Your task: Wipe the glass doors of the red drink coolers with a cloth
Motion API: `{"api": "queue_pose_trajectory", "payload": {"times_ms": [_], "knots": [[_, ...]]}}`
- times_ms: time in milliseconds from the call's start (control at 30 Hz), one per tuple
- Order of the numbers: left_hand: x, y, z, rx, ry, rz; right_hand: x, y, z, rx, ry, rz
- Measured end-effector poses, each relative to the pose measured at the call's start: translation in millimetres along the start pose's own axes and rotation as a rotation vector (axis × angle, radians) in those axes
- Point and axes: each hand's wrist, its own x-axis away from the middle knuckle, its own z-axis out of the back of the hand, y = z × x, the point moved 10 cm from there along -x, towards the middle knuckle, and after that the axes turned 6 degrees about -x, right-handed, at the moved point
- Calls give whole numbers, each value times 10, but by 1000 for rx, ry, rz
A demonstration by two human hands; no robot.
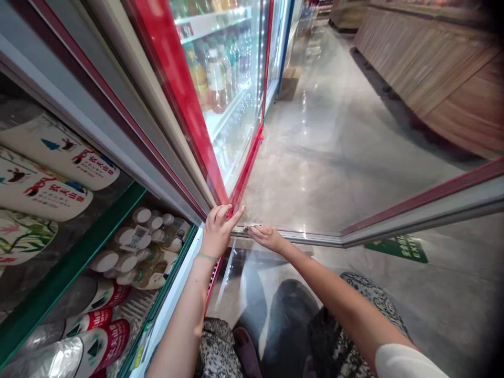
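A: Hands?

B: Left hand [218, 231] sits at the hinge corner of the open glass door [413, 218], fingers bent, index stretched along the bottom rail, gripping nothing visible. Green band [207, 256] on that wrist. Right hand [265, 236] is just beside it, fingertips on the rail; can't tell if it pinches the rail.

A: The door itself?

B: Clear pane, grey metal frame with a dark red strip. It swings out to the right of the hands, and the shiny floor [334, 131] shows through it.

A: Around them?

B: Left of the left hand are white-capped bottles [134, 247] on a green-edged shelf. Beyond the hands is a red-framed cooler [177, 79]. Right of the right hand is a green floor sign [397, 248].
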Motion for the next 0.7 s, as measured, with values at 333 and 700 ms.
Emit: {"api": "queue_pose_trajectory", "payload": {"times_ms": [333, 700], "knots": [[-121, 308, 95, 0, 169, 24, 226, 186, 1268, 283, 309, -211], [-370, 702, 266, 59, 295, 31, 510, 267, 1421, 269, 365, -450]]}}
